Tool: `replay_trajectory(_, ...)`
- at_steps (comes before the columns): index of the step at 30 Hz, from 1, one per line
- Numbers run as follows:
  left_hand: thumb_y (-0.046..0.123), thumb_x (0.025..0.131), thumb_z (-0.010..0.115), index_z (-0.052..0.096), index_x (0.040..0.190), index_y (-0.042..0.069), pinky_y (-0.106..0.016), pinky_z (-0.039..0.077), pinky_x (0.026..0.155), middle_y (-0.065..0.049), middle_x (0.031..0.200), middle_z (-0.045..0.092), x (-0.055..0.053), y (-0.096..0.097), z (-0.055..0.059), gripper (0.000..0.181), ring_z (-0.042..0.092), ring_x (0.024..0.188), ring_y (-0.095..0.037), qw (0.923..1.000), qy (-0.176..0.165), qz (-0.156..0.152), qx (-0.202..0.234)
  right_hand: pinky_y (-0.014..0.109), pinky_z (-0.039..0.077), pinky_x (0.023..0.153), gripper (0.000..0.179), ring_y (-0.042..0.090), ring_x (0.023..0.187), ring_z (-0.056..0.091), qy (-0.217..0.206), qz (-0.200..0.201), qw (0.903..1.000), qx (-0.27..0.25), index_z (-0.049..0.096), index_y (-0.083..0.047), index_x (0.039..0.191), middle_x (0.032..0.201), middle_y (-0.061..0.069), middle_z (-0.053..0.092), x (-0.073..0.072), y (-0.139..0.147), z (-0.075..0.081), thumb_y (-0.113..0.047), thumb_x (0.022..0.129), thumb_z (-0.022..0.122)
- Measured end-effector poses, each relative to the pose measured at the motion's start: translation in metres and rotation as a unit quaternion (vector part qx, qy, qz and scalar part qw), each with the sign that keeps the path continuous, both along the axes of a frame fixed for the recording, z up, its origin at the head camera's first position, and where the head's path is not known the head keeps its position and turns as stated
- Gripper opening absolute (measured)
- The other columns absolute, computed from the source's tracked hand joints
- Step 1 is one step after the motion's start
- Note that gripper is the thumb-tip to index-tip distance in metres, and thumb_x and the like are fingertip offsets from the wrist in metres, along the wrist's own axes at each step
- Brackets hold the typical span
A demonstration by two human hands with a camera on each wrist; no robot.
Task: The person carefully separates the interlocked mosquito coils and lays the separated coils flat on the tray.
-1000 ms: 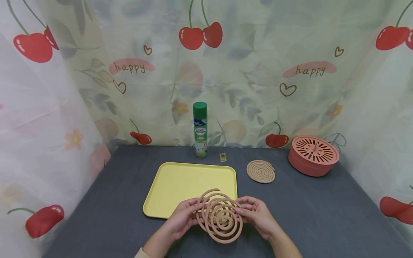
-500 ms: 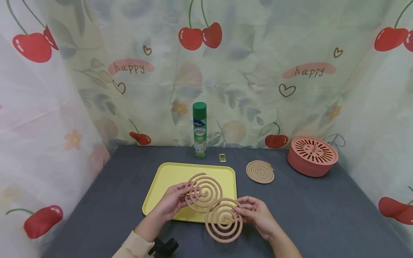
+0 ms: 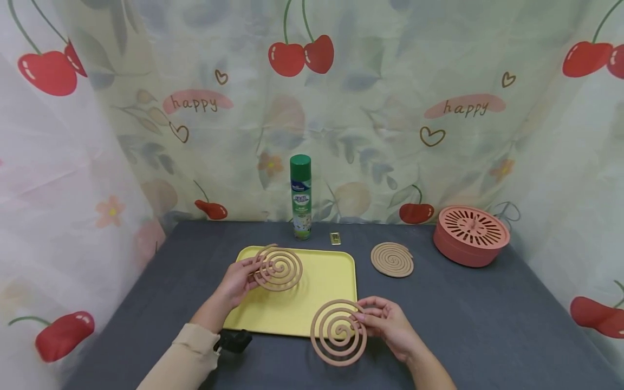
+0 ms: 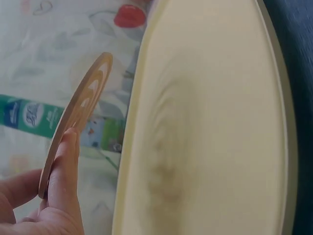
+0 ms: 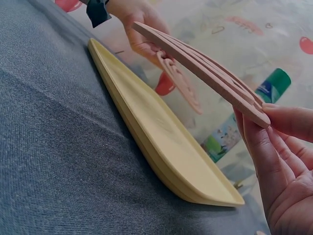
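While hands [image 3: 387, 325] pinch spiral coils [image 3: 279, 267], both partly hide tray [image 3: 322, 276].

Pale cherry-print curtains [image 3: 341, 119] behind and both sides; dark cloth-covered table [image 3: 487, 319].

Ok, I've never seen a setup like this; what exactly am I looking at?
There's no machine: a person works bare-handed. The wide picture looks forward and down from the head; the two tilted close-ups are taken from the wrists. The left hand holds one spiral coil over a yellow tray; the right hand pinches a second coil, also lifted. On the dark tabletop are also a third coil, a green spray can, a small gold piece and a slotted pink container.
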State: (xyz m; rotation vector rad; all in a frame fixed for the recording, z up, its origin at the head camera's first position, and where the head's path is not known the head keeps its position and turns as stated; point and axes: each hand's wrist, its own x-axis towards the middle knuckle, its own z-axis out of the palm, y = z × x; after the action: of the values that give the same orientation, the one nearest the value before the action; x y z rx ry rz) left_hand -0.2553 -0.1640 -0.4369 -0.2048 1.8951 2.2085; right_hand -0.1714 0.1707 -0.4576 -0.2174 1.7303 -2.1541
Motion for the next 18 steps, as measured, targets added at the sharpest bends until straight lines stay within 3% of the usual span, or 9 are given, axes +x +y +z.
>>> replay_trajectory(12, 0.008, 0.1, 0.038, 0.034, 0.139, -0.008, -0.016, 0.052, 0.064, 0.009, 0.081, 0.064, -0.017, -0.027, -0.017, 0.042, 0.063, 0.071, -0.001, 0.9983, -0.023, 0.051, 0.014, 0.024, 0.057, 0.069, 0.02, 0.007, 0.076, 0.069, -0.002, 0.0, 1.0, 0.001, 0.055, -0.004, 0.104, 0.086, -0.002, 0.072, 0.0, 0.0, 0.0, -0.005, 0.087, 0.063)
replay_trajectory(18, 0.009, 0.1, 0.038, 0.035, 0.137, -0.007, -0.015, 0.051, 0.06, 0.008, 0.077, 0.065, -0.024, -0.034, -0.021, 0.04, 0.062, 0.066, -0.001, 0.9979, -0.035, 0.05, 0.024, 0.023, 0.057, 0.068, 0.02, 0.007, 0.078, 0.069, -0.006, -0.001, 0.9999, 0.01, 0.054, -0.004, 0.106, 0.086, -0.002, 0.072, 0.0, 0.0, -0.001, -0.006, 0.087, 0.062)
